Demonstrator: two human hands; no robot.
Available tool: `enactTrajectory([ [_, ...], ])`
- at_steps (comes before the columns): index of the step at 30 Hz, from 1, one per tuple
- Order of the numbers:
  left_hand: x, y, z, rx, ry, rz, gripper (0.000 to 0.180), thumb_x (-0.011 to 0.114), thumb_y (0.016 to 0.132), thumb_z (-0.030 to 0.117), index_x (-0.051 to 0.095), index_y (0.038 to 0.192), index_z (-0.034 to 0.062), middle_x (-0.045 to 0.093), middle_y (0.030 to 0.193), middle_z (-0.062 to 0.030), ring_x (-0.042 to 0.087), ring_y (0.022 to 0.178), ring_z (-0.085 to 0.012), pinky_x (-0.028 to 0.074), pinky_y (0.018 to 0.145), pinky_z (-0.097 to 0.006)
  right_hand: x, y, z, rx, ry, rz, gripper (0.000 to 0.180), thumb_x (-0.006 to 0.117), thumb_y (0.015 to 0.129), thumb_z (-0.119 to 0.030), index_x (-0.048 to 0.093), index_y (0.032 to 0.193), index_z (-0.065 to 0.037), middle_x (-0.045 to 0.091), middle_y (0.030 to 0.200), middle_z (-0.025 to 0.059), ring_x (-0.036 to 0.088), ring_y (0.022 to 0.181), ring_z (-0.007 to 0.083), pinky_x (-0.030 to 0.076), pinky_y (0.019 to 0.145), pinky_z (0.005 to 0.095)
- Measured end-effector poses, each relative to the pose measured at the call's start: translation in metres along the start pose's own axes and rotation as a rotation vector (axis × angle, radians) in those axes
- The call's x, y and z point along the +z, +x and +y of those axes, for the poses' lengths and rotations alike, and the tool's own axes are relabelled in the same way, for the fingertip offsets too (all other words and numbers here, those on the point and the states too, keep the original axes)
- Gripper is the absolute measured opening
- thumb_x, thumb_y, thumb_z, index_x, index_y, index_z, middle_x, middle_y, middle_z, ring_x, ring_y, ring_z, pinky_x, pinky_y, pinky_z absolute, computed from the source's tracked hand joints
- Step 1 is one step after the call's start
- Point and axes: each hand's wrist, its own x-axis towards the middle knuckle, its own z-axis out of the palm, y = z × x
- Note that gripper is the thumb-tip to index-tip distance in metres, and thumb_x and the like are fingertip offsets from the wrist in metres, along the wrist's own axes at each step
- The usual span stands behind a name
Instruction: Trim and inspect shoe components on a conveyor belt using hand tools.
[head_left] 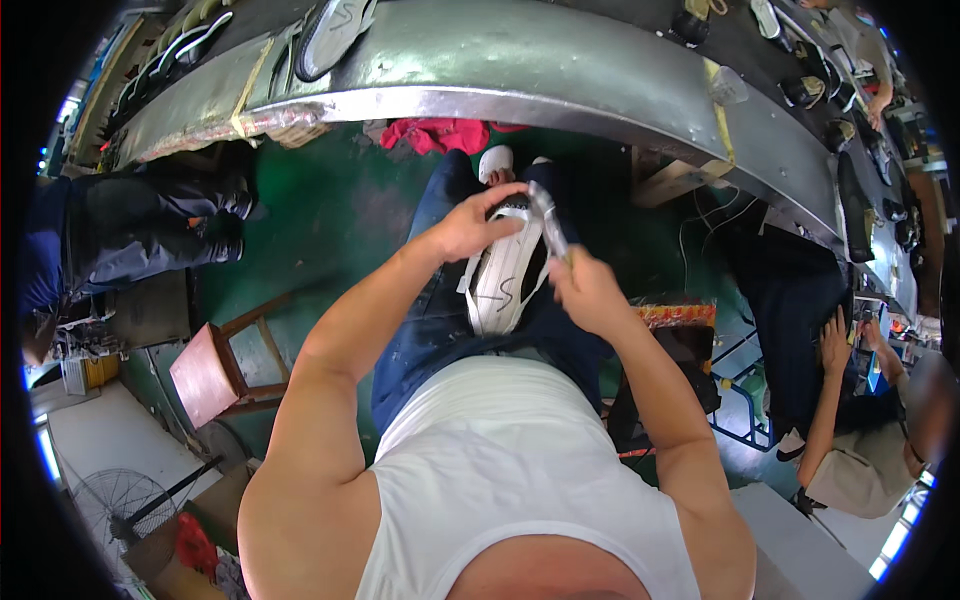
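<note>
My left hand (468,228) grips the shoe (503,275) sole-up on my lap, my right hand (585,290) holds a tool (548,218) at its edge, so I judge the sole work is midway

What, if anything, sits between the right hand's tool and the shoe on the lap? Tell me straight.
Nothing visible does. The left hand grips the upturned shoe at its far end, and the metal tool in the right hand already reaches the shoe's edge beside those fingers.
</note>
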Motion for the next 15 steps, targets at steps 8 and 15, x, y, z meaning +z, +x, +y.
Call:
enactTrajectory([
  [8,0.039,-0.044,-0.033,0.077,-0.109,0.080,0.068,0.056,0.100,0.032,0.028,0.151,-0.0031,0.039,0.149,-0.0215,0.037,0.139,-0.0280,0.029,0.115,-0.038,-0.024,0.025,0.012,-0.123,-0.219,0.315,0.036,0.059,0.096,-0.035,0.056,0.104,0.001,0.063,0.080,0.0189,0.063,0.074,0.0353,0.049,0.068,0.0415],
  [15,0.052,-0.050,-0.026,0.271,0.312,0.144,0.055,0.038,0.103,0.043,0.050,0.136,0.0001,0.056,0.126,-0.0250,0.052,0.122,-0.0397,0.040,0.103,-0.044,-0.047,0.073,0.016,0.157,0.023,-0.071,0.042,0.074,0.085,-0.036,0.060,0.098,0.001,0.064,0.086,0.0096,0.060,0.081,0.0173,0.048,0.075,0.0345],
])
